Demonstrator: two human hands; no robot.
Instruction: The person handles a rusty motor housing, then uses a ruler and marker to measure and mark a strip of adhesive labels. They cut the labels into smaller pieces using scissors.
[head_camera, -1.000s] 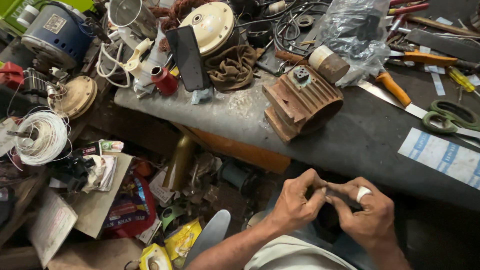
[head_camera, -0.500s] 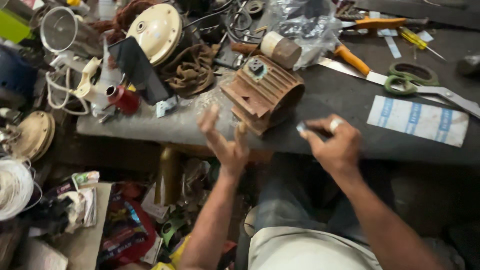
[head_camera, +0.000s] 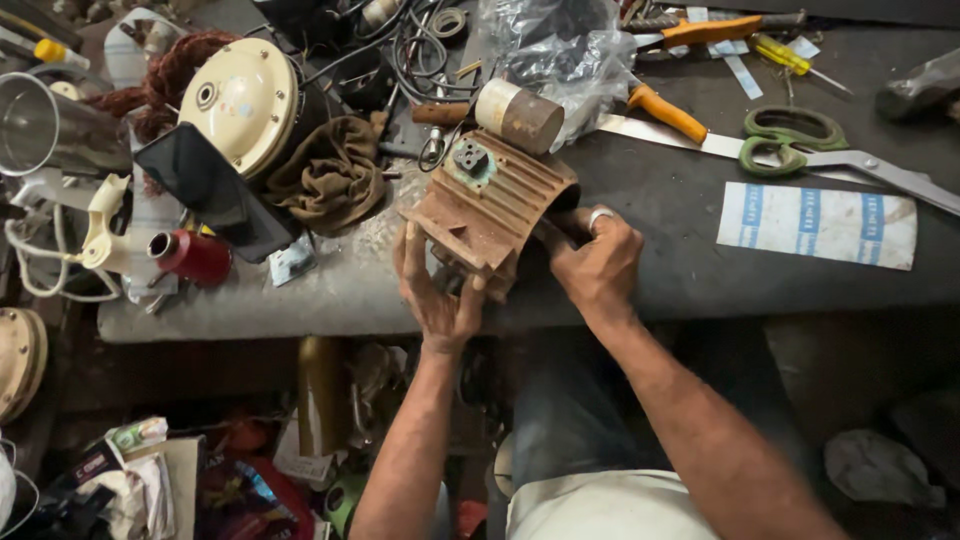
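Observation:
A rusty, ribbed motor housing (head_camera: 490, 205) lies on the grey workbench (head_camera: 680, 260) near its front edge. My left hand (head_camera: 435, 295) cups its near left end from below, fingers up against the metal. My right hand (head_camera: 595, 262), with a ring on one finger, grips its right side. A small grey terminal block sits on top of the housing. A rusty cylinder (head_camera: 518, 115) lies just behind it.
Behind and left are a brown rag (head_camera: 330, 175), a cream round cover (head_camera: 240, 105), a black phone (head_camera: 215, 190) and a red spool (head_camera: 195, 255). Green-handled shears (head_camera: 800, 145), orange-handled tools (head_camera: 665, 110) and a printed paper strip (head_camera: 815, 222) lie right. Clutter fills the floor.
My hands were together low in front of me, then rose towards the bench. Now both have taken hold of the rusty motor housing.

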